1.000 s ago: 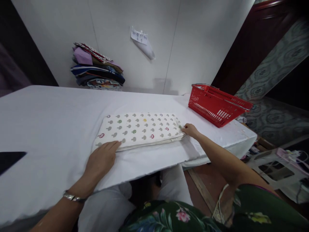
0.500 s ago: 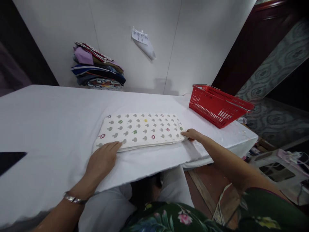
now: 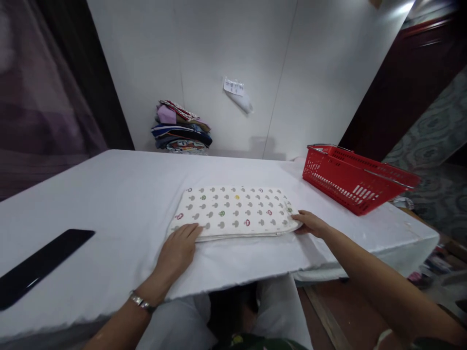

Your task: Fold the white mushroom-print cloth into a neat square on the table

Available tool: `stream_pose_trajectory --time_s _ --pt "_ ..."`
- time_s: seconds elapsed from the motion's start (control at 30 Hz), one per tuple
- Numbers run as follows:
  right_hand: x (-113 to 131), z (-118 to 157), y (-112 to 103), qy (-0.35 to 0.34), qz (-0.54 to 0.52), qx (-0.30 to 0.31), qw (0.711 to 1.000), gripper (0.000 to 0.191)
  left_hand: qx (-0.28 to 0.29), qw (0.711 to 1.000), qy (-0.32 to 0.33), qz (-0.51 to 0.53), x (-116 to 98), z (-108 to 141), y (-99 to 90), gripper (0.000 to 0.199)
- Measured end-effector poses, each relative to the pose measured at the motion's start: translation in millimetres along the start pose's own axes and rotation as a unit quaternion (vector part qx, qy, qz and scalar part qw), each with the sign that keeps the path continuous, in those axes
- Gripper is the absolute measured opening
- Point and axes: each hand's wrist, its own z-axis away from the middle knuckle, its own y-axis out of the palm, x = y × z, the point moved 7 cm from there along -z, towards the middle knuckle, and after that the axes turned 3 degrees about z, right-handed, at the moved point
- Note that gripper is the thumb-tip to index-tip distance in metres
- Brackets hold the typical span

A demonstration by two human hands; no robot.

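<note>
A folded white cloth (image 3: 235,211) printed with small mushrooms, mostly grey with a few red, green and yellow ones, lies flat in front of me. It forms a long rectangle of more than one layer. My left hand (image 3: 178,248) rests at its front left corner, fingers stretched out over the edge. At the right end, my right hand (image 3: 309,224) pinches the cloth's edge between thumb and fingers. The fingertips beneath that edge are hidden.
The table (image 3: 120,204) has a white cover. A red plastic basket (image 3: 355,182) stands at its right. Against the wall is a stack of folded garments (image 3: 182,129). A black flat object (image 3: 44,267) lies on the left. A paper note (image 3: 233,87) hangs on the wall.
The camera view has tilted up and swung left, so the scene sits lower and further right and more of the black object shows. Both hands keep their places on the cloth.
</note>
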Motion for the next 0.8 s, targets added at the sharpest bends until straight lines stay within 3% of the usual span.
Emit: stream_pose_trajectory --time_s 0.13,0.33,0.53,0.67,0.8 --pt "0.4 5.0 -13.4 -0.028 0.06 -0.073 0.995 0.047 -0.003 1.0 -0.014 -0.005 -0.1 2.1 -4.2 0.047" --pt "-2.6 8.3 -18.7 -0.067 0.114 -0.066 0.989 0.059 -0.031 0.999 -0.005 -0.014 -2.6 10.8 -9.0 0.046" --pt "-25.6 0.6 -20.0 -0.013 0.182 -0.04 0.982 0.069 0.047 0.997 0.031 0.061 -4.7 20.3 -16.1 0.049" --pt "-14.1 -16.9 -27.9 0.003 0.247 -0.073 0.966 0.08 0.097 0.978 -0.064 0.174 23.5 3.9 -31.0 0.043" --pt "11.9 -41.1 -26.3 0.011 0.278 -0.093 0.956 0.084 0.048 0.959 -0.222 0.168 74.0 -41.1 -33.3 0.044"
